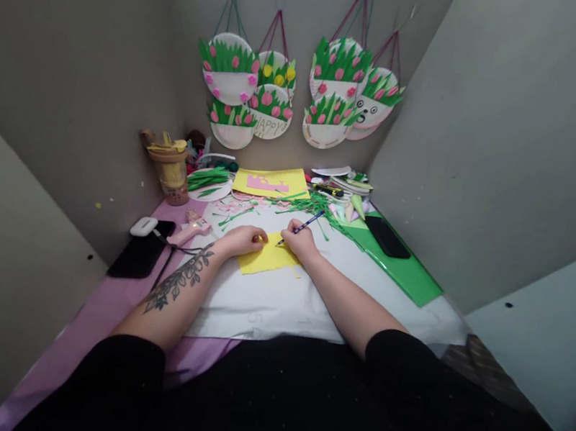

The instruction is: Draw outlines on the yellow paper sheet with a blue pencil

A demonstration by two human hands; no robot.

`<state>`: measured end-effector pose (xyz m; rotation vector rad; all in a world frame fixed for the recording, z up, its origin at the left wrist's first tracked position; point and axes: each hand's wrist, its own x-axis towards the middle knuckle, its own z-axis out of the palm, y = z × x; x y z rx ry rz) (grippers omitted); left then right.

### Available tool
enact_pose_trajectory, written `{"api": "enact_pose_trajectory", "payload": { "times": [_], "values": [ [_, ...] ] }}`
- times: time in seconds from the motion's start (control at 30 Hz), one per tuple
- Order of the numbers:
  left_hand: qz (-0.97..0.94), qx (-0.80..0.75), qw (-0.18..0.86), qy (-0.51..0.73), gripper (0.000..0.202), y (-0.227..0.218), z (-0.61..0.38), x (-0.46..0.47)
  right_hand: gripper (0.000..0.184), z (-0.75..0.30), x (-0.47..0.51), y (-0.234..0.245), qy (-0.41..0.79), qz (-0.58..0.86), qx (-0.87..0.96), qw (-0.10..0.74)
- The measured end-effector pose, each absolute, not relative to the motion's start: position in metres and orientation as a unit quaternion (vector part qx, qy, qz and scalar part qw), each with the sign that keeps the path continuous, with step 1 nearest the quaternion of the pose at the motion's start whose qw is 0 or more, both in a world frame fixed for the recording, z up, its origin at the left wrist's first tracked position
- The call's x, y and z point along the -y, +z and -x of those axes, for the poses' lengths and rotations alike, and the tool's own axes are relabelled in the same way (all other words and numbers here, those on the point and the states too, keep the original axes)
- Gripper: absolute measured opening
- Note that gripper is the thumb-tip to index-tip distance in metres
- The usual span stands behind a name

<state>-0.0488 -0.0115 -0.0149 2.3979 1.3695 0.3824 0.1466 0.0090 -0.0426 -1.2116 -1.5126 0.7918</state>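
Observation:
A small piece of yellow paper (268,263) lies on the white sheet in front of me. My right hand (301,242) is closed round a dark blue patterned pencil (311,221), its tip at the paper's upper part. On the left side of the paper rests my left hand (247,241), fingers curled in and holding it against the surface. A tiny yellow scrap (298,277) lies by the paper's right edge. Behind both hands are green paper strips (316,209) and pink scraps (235,204).
At the left are a pink glue gun (190,229), a black tablet-like device (136,257), a white case (144,226) and a tumbler (173,179). A phone (387,237) lies on green sheets (416,285). Behind is a larger yellow sheet (298,181). Decorated paper plates (232,84) hang on the wall.

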Motion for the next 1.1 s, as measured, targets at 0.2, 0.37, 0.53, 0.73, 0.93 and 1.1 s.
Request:
{"api": "enact_pose_trajectory", "payload": {
  "times": [0.2, 0.37, 0.53, 0.73, 0.93, 1.1],
  "values": [
    [-0.846, -0.485, 0.175, 0.135, 0.033, -0.0153, 0.0489, 0.0116, 0.017, -0.1459, -0.0109, -0.0444, 0.315, 0.51, 0.63, 0.495],
    [-0.845, -0.485, 0.176, 0.138, 0.032, -0.016, 0.0492, 0.0116, 0.017, -0.1464, -0.0121, -0.0462, 0.322, 0.508, 0.627, 0.495],
    [-0.846, -0.487, 0.172, 0.136, 0.033, -0.0161, 0.049, 0.0113, 0.017, -0.1466, -0.0118, -0.0462, 0.323, 0.509, 0.623, 0.499],
    [-0.847, -0.486, 0.17, 0.136, 0.032, -0.0172, 0.0493, 0.0105, 0.017, -0.1461, -0.0117, -0.0457, 0.328, 0.504, 0.623, 0.5],
    [-0.847, -0.485, 0.171, 0.135, 0.033, -0.0175, 0.0493, 0.0096, 0.018, -0.1473, -0.0104, -0.0449, 0.328, 0.505, 0.622, 0.501],
    [-0.846, -0.486, 0.175, 0.135, 0.033, -0.0162, 0.049, 0.0108, 0.022, -0.1452, -0.0069, -0.0431, 0.32, 0.494, 0.638, 0.497]
  ]
}}
